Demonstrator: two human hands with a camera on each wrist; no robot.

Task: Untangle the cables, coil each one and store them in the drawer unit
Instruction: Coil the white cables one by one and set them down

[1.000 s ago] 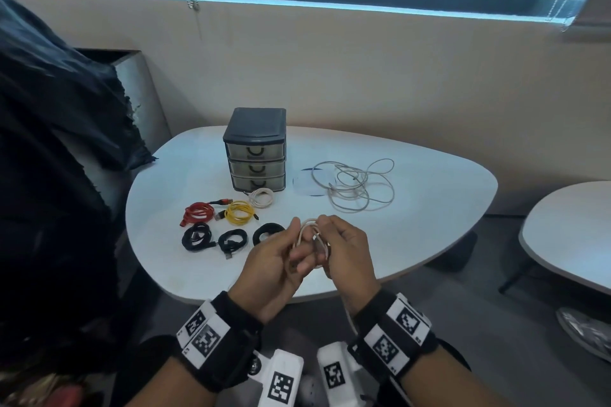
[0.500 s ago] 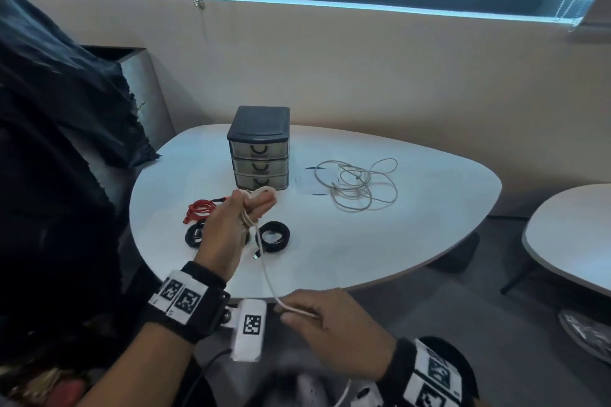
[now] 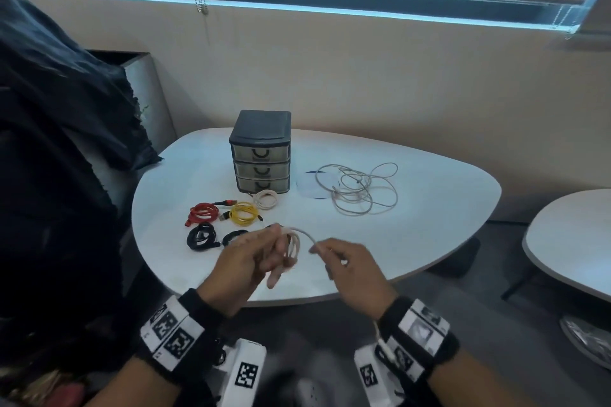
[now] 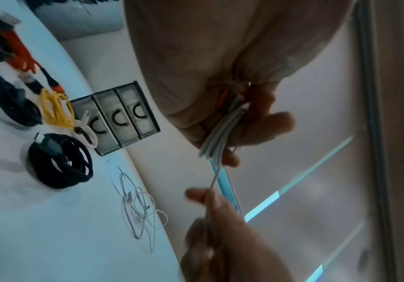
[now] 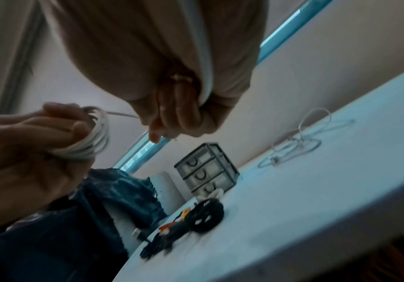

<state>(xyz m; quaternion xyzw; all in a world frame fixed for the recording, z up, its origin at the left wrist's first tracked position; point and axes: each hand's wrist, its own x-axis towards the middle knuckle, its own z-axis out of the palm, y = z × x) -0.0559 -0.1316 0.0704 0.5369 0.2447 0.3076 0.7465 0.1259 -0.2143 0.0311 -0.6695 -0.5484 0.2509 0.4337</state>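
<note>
I see my left hand (image 3: 246, 261) held above the near edge of the tabletop (image 3: 429, 241), its fingers curled round a white cable (image 3: 295, 246) that is wound in several loops about them. In the left wrist view the loops (image 4: 222, 131) sit bunched between thumb and fingers. One strand leaves the coil and arcs across to my right hand (image 3: 355, 269), just beside the left, which pinches that strand between thumb and fingertips; the rest of the cable runs under the palm toward the wrist. The right wrist view shows the same: the coil (image 5: 97, 137) round the left fingers, a thin strand bridging the small gap.

Beyond the hands, on the tabletop, lie coiled cables: a red one (image 3: 203, 212), a yellow one (image 3: 243, 213), a small white one (image 3: 266, 199) touching the foot of the drawer unit (image 3: 261, 152), and black ones (image 3: 201, 236) nearest me. All three drawers of the unit are shut. To its right a loose tangle of pale cable (image 3: 358, 190) sprawls, well apart from both hands.
</note>
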